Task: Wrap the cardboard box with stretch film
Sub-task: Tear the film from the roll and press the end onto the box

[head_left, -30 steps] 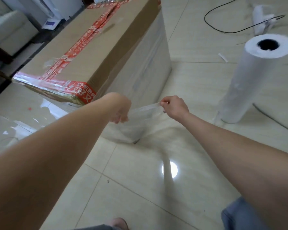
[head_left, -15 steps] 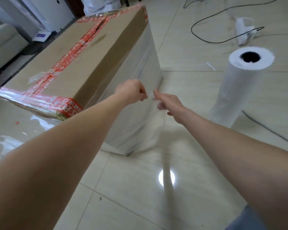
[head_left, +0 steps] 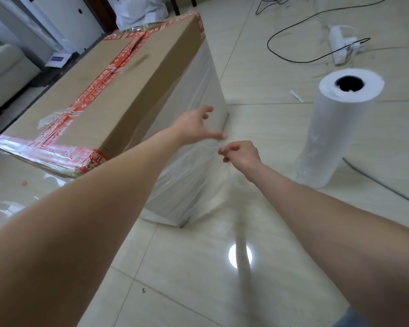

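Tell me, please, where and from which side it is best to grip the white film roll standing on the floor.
Come from above and take the film roll at its top rim, fingers hooked into the open core. It stands upright with the hollow facing up, and its smooth side would probably slip.

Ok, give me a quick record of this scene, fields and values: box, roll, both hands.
box: on the floor, red tape on top, near side covered in film
roll: upright on the floor, right of the box, apart from it
left hand: fingers spread against the filmed side
right hand: fingers curled, seems to pinch loose film near the box corner
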{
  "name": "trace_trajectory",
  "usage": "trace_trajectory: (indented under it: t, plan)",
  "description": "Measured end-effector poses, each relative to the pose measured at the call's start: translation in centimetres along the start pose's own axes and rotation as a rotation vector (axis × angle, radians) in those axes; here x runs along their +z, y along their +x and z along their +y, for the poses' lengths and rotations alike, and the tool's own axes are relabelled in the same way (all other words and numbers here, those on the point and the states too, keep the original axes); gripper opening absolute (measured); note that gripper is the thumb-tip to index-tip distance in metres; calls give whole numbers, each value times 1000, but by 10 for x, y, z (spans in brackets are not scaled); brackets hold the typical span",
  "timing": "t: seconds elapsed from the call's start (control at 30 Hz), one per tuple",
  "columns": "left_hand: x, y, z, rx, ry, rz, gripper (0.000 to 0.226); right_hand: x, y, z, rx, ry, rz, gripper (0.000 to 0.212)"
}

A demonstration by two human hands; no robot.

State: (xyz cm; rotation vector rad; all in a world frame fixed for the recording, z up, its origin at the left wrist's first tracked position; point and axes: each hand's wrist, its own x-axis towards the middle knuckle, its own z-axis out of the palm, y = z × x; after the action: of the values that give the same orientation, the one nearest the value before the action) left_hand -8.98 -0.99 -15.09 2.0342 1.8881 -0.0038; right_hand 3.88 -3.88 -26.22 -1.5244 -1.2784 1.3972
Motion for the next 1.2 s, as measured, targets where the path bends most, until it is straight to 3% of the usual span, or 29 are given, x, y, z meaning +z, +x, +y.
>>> trace_trajectory:
  t: [0.1, 0.2, 0.3, 0.37, 0.5, 0.73, 0.83, 1.07, 1.2]
  plan:
    - [3, 1, 8, 182, 421, -144, 104, -4, -3, -2, -63, -40, -24, 11]
    - [7, 3, 23, 219, 626, -258, 76, -11, -4, -2, -98, -70, -48, 8]
    - [3, 10, 20, 171, 598, -212, 31, -13, -1, 4, -86, -99, -48, 14]
    - [-4, 15, 15, 162, 576, -163, 23, -11, 1, 9, -77, -60, -44, 18]
    - [-16, 23, 10, 213, 608, -115, 18, -4, 7, 9, -59, -63, 19, 8]
    - [-33, 39, 3, 380, 851, -187, 10, 19, 24, -3, -30, -113, 157, 9]
    - [-40, 43, -2, 466, 921, -141, 14, 26, 28, -9, 3, -144, 208, 8]
    - [-41, 57, 2, 428, 731, -307, 20, 35, 35, -7, 37, -201, 251, 16]
    - [-43, 62, 11, 325, 657, -404, 22, 37, 32, 10, -47, -160, 224, 13]
